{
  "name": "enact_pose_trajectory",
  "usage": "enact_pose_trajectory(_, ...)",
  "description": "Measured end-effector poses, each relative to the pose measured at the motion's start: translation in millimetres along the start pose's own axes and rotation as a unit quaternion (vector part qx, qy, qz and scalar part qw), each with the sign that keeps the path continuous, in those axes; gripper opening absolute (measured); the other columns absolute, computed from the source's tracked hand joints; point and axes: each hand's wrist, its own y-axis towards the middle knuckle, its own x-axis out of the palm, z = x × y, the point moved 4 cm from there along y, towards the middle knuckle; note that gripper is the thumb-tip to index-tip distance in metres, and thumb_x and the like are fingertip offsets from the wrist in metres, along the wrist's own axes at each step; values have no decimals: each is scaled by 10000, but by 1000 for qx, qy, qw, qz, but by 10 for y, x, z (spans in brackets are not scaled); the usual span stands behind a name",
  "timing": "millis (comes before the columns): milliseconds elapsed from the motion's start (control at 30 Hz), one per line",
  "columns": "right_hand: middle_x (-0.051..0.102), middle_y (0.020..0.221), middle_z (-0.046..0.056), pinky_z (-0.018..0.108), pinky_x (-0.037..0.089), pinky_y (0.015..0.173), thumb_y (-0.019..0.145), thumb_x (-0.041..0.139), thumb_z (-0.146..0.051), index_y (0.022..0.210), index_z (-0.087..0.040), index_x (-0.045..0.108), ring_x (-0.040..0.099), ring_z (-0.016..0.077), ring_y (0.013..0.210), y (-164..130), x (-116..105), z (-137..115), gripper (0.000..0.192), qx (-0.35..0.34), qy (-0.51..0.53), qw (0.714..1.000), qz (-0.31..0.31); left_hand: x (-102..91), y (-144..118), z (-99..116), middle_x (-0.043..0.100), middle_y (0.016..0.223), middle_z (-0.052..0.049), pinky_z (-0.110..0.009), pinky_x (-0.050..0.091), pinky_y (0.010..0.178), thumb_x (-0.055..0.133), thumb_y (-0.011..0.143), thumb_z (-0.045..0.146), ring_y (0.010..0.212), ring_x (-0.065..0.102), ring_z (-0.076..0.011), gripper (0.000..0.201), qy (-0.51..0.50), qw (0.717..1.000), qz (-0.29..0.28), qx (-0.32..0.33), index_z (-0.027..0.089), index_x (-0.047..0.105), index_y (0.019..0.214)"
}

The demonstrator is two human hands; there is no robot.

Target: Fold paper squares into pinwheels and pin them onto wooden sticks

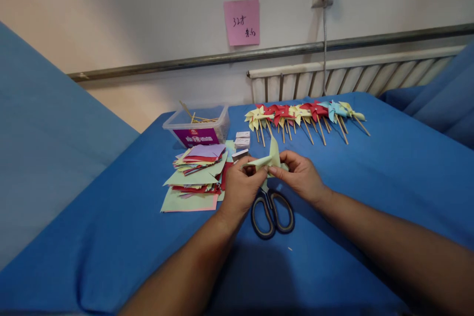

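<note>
Head view shows both hands meeting over a blue-covered worktop point(370, 182). The left hand point(240, 187) and the right hand point(301, 175) each pinch a pale green paper piece point(272, 158) between thumb and fingertips, holding it up between them, one flap pointing upward. Directly beneath it, black-handled scissors point(272, 212) lie flat on the cloth, partly hidden by the left hand. Just left of the hands sits a loose stack of coloured paper squares point(196, 173). Behind that stands a clear plastic box point(198, 126) holding wooden sticks, with small white boxes point(242, 139) beside it. Farther back lies a row of finished pinwheels point(303, 113) on sticks.
</note>
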Motion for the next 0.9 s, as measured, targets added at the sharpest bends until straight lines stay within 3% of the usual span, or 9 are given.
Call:
enact_pose_trajectory(167, 643, 789, -1, 305, 469, 728, 754, 738, -378, 852, -199, 612, 587, 156, 745, -5, 28, 1, 240, -6, 2, 1000, -5, 0, -4, -5, 495, 572, 55, -201, 328, 484, 710, 655, 256, 530, 423, -85, 157, -3, 1000, 3, 3, 167, 587, 694)
enact_pose_trajectory(400, 584, 1017, 27, 343, 515, 767, 716, 773, -291, 1057, -254, 512, 597, 172, 841, -27, -26, -61, 431, -87, -61, 991, 84, -3, 11, -31, 470, 552, 60, -208, 312, 480, 734, 646, 293, 521, 420, -86, 199, 0, 1000, 2, 2, 166, 584, 677)
enact_pose_trajectory(600, 486, 1165, 64, 402, 478, 902, 766, 721, -213, 923, -255, 588, 516, 238, 1133, -77, -51, -258, 210, -210, -225, 946, 96, 2, -2, 16, 481, 550, 59, -208, 312, 485, 736, 629, 280, 520, 417, -86, 198, -9, 1000, 6, 4, 168, 574, 656)
enact_pose_trajectory(733, 486, 1166, 59, 435, 458, 962, 785, 699, -188, 941, -262, 616, 536, 231, 1111, -84, -47, -314, 192, -239, -239, 937, 84, 3, -7, 30, 474, 543, 59, -208, 308, 483, 725, 640, 269, 519, 411, -86, 187, -3, 1000, 4, 4, 171, 565, 645)
enact_pose_trajectory(900, 520, 1120, 59, 404, 484, 915, 805, 676, -170, 886, -248, 655, 565, 218, 1054, -80, -39, -311, 114, -248, -242, 936, 55, -4, 1, -1, 484, 555, 54, -210, 311, 489, 733, 653, 280, 527, 417, -86, 185, 9, 1000, 3, 14, 166, 587, 661)
